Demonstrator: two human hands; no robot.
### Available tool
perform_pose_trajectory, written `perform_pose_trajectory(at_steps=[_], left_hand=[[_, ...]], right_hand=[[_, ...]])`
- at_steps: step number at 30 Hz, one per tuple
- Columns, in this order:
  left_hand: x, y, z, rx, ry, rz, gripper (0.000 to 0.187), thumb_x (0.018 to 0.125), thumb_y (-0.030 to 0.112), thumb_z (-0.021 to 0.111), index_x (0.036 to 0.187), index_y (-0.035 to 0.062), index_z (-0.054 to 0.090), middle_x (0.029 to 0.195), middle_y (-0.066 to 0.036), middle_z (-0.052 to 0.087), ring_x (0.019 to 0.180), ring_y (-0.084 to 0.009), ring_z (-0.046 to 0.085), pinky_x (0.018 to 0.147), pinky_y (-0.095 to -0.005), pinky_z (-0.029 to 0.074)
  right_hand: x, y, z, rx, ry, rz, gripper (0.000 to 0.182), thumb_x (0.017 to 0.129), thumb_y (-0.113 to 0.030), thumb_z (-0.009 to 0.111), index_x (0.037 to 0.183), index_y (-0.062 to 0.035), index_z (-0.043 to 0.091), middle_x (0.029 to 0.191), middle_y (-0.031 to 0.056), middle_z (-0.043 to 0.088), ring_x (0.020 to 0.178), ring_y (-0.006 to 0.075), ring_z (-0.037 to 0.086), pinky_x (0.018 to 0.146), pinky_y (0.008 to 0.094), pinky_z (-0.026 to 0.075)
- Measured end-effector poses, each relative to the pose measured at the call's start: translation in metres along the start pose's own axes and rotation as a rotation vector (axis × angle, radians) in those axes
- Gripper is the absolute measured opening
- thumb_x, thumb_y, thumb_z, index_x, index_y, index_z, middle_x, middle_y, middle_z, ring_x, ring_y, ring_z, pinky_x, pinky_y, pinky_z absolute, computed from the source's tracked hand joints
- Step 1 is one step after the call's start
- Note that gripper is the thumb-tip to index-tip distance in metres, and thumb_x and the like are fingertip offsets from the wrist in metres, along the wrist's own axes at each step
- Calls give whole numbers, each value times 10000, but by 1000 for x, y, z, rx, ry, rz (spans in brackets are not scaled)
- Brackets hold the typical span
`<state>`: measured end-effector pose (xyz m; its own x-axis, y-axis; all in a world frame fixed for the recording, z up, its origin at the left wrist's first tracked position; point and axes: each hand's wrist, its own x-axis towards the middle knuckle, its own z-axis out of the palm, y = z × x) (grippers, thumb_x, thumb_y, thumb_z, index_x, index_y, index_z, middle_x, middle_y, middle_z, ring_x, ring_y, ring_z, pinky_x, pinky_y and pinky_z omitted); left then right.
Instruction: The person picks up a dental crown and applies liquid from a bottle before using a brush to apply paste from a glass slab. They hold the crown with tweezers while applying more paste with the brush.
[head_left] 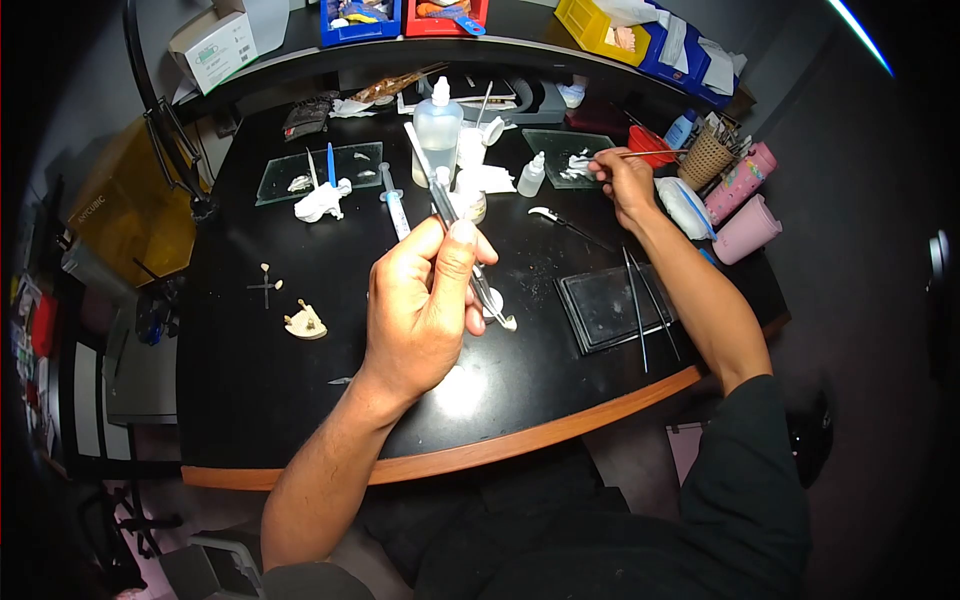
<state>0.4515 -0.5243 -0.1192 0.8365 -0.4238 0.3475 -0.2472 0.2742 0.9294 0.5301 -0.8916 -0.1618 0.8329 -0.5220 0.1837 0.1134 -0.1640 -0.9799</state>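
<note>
My left hand is closed around metal tweezers, held slanting over the middle of the desk. At their lower tip is a small tooth-coloured piece, perhaps a dental crown. At the back right, my right hand pinches a slim brush-like tool, its exact kind too small to tell. The tool's working end is at white paste on a glass slab. A small dropper bottle stands just left of that slab. Below it lies a dark-handled tool with a white curved end.
A cream dental model sits left of my left hand. Another glass slab, a syringe and a large bottle stand behind. Long tweezers rest across a black flat box. Pink tumbler at right.
</note>
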Motion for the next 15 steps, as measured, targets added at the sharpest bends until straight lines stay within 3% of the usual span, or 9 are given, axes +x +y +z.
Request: perform_pose_trajectory(at_steps=[5,9,11,15], left_hand=[[-1,-1,1,-99,74,3,345,1069,317,427,960,21,568,625,1,482,505,-97,612,432,-173,417],[-3,-1,3,-158,93,91,330,1072,306,409,1016,6,535,676,-16,482,540,-177,667,432,-209,470],[-4,1,6,-180,125,131,320,1072,286,408,1018,-4,532,670,-28,515,563,-175,680,460,-214,502],[-7,2,9,-192,155,226,291,1067,245,414,1026,-22,520,702,-74,583,597,-187,699,508,-252,570]], right_hand=[[-63,-76,15,338,-78,-210,31,887,-63,620,881,-34,625,854,74,666,775,117,617,654,231,462],[-163,-110,38,338,-242,-503,92,870,-10,606,956,-1,576,849,73,655,803,168,631,765,276,500],[-191,-105,39,181,-335,-763,134,835,23,618,949,6,550,842,104,652,873,217,622,806,328,538],[-231,-102,65,202,-290,-794,229,771,127,614,950,16,523,814,143,621,1014,300,573,875,457,595]])
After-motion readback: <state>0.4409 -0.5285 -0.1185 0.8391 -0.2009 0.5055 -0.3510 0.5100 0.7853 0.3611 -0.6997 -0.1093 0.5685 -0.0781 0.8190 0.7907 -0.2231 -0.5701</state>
